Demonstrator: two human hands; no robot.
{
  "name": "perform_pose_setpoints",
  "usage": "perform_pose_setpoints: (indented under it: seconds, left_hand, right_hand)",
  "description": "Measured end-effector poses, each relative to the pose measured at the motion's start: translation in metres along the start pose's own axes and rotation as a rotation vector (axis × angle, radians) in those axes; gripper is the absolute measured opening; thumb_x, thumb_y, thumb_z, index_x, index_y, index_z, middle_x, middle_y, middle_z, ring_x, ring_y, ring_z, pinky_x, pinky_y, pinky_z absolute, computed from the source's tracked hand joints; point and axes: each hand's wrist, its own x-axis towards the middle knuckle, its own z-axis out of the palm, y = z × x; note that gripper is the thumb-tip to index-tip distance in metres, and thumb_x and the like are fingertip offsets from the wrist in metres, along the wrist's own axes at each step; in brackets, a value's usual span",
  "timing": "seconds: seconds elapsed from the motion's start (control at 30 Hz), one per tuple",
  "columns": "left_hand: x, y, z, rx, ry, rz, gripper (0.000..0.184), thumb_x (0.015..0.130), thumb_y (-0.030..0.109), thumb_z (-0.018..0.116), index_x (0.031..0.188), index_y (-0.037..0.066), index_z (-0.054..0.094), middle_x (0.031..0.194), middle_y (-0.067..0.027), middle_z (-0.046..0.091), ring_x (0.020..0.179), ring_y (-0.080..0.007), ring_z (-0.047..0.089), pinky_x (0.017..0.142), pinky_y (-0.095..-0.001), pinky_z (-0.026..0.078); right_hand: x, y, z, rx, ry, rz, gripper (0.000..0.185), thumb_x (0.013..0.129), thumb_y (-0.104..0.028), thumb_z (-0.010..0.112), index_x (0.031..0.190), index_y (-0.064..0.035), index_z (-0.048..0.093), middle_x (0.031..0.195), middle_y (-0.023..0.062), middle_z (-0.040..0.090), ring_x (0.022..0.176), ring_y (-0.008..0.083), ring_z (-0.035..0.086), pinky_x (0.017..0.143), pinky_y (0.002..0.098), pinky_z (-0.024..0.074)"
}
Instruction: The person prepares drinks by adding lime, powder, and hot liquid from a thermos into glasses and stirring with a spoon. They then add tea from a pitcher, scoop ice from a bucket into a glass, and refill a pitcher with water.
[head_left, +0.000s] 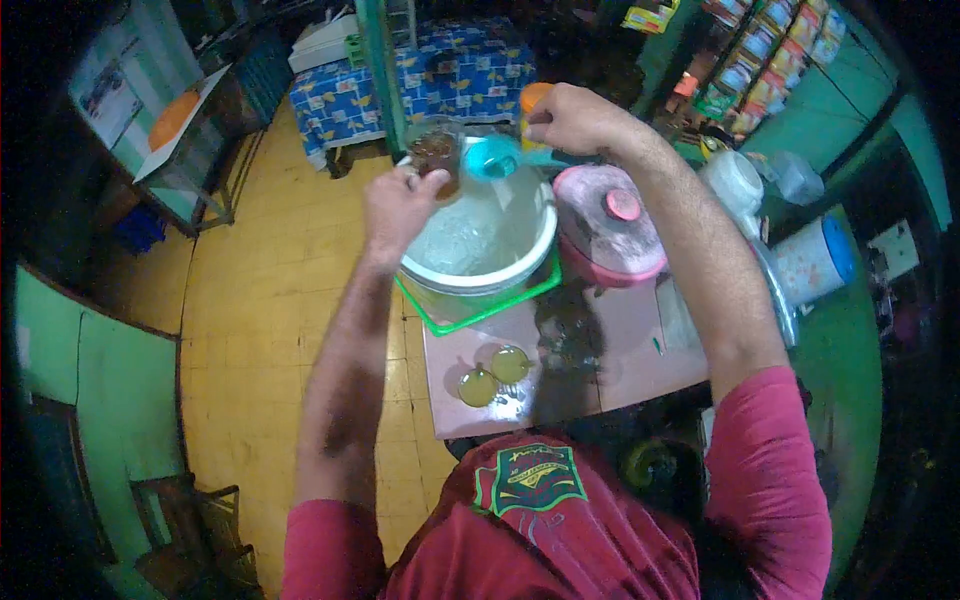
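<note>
My left hand [398, 212] is closed around a clear glass [436, 150] with brown contents, above the left rim of a white bucket [480, 275]. Pale, wet-looking contents, perhaps water or ice, show inside the bucket. A teal scoop [492, 157] is at the bucket's far side, its handle pointing right. Over the far right side is my right hand [580, 118], its fingers curled beside an orange-topped yellow container [533, 100]. Whether they grip this container or something else is unclear.
A green tray [445, 328] sits under the bucket on a pink table [620, 370]. Right of it is a pink lidded pot [610, 215]. Two round yellowish-green items [493, 377] lie nearer me. Packets [770, 60] hang at upper right; a blue-clothed table [460, 75] stands behind.
</note>
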Motion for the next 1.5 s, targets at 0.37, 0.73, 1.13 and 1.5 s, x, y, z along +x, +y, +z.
perform_pose_setpoints:
  seconds: [0.37, 0.73, 1.13, 1.5]
  left_hand:
    - [-0.127, 0.093, -0.074, 0.056, -0.059, 0.015, 0.034, 0.079, 0.029, 0.077, 0.065, 0.003, 0.059, 0.054, -0.0081, 0.054, 0.049, -0.0141, 0.048, 0.049, -0.0326, 0.040]
    - [-0.387, 0.140, 0.010, -0.022, -0.201, -0.486, 0.025, 0.071, 0.013, 0.079, 0.094, 0.006, 0.072, 0.085, -0.0129, 0.070, 0.076, -0.0242, 0.068, 0.067, -0.0331, 0.052]
    - [-0.397, 0.122, 0.098, -0.244, -0.489, -0.252, 0.024, 0.077, 0.026, 0.076, 0.096, 0.011, 0.073, 0.130, -0.0166, 0.059, 0.099, -0.0341, 0.066, 0.084, -0.0389, 0.053]
    - [-0.411, 0.090, 0.249, 0.026, -0.754, -0.117, 0.027, 0.083, 0.026, 0.073, 0.102, 0.006, 0.071, 0.115, -0.0199, 0.065, 0.097, -0.0392, 0.065, 0.085, -0.0436, 0.052]
  right_hand:
    - [-0.070, 0.205, 0.149, 0.074, 0.265, -0.036, 0.047, 0.073, -0.021, 0.069, 0.117, -0.0078, 0.062, 0.110, 0.0247, 0.063, 0.107, 0.0405, 0.060, 0.092, 0.0458, 0.0488]
    - [-0.012, 0.061, 0.100, 0.537, 0.363, -0.620, 0.046, 0.068, -0.022, 0.068, 0.111, -0.0065, 0.068, 0.108, 0.0185, 0.066, 0.103, 0.0375, 0.061, 0.096, 0.0439, 0.0461]
    - [-0.081, 0.172, 0.113, 0.531, 0.344, 0.017, 0.043, 0.086, -0.043, 0.067, 0.072, -0.0028, 0.063, 0.066, 0.0079, 0.061, 0.061, 0.0149, 0.054, 0.058, 0.0329, 0.0451]
    - [-0.126, 0.177, 0.270, 1.817, 0.307, 0.488, 0.041, 0.091, -0.040, 0.063, 0.109, -0.0036, 0.065, 0.105, 0.0045, 0.064, 0.093, 0.0162, 0.057, 0.082, 0.0310, 0.0449]
